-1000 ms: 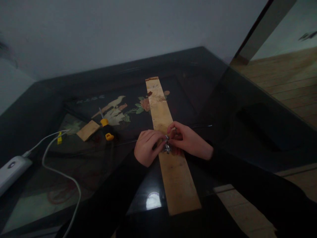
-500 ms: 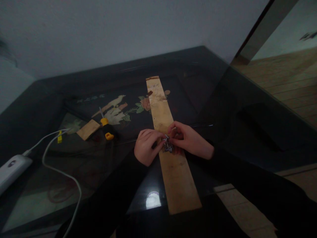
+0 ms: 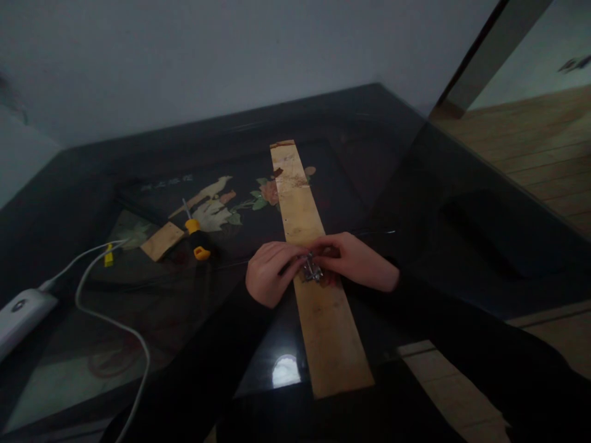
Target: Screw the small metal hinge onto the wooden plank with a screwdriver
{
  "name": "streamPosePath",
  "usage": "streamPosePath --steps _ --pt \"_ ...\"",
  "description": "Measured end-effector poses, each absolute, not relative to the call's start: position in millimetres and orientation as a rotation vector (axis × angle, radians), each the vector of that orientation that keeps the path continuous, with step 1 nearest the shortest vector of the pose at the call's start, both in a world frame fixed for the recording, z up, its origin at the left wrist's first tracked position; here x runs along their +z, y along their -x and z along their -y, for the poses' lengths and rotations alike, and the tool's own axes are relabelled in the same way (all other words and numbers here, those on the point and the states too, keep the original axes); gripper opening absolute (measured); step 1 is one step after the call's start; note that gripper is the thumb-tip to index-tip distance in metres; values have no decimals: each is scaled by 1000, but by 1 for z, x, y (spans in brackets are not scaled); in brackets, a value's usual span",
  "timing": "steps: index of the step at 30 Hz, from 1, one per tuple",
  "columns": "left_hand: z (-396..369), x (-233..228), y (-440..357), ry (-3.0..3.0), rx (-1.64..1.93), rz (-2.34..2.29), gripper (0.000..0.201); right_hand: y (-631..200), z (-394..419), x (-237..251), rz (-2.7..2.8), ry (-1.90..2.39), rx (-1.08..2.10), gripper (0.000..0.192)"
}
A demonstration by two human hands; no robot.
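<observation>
- Dimly, the dark glossy table (image 3: 244, 132) fills much of the view; its near edge is partly lost behind the black sleeves (image 3: 203, 344) and in shadow
- the long board (image 3: 337, 344) lies flat on it, partly covered by the hands; its long axis runs away from the wearer, leaning slightly left
- the white device (image 3: 25, 317) is cut off by the left edge
- the left hand (image 3: 272, 271) is curled, thumb and forefinger nearly closed on the metal piece; the right hand (image 3: 357, 261) pinches it from the opposite side; half a second ago the right forefinger arched higher, now it lies flatter, towards the left fingertips
- the metal piece (image 3: 313, 271) sits over the board, between the fingertips; they hide its far end; it seems to point away from the wearer, wider end nearer; whether it touches the wood, I cannot tell
</observation>
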State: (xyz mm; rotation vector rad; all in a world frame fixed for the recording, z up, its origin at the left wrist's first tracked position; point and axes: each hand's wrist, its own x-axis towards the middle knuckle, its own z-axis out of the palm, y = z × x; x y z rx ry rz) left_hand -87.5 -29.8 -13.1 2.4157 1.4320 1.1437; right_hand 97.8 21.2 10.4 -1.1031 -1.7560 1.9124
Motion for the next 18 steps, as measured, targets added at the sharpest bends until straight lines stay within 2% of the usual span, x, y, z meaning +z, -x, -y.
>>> streamPosePath --steps 18 --pt "29 -10 89 -2475 1200 -1401 11 -100 -22 10 1487 1124 2002 21"
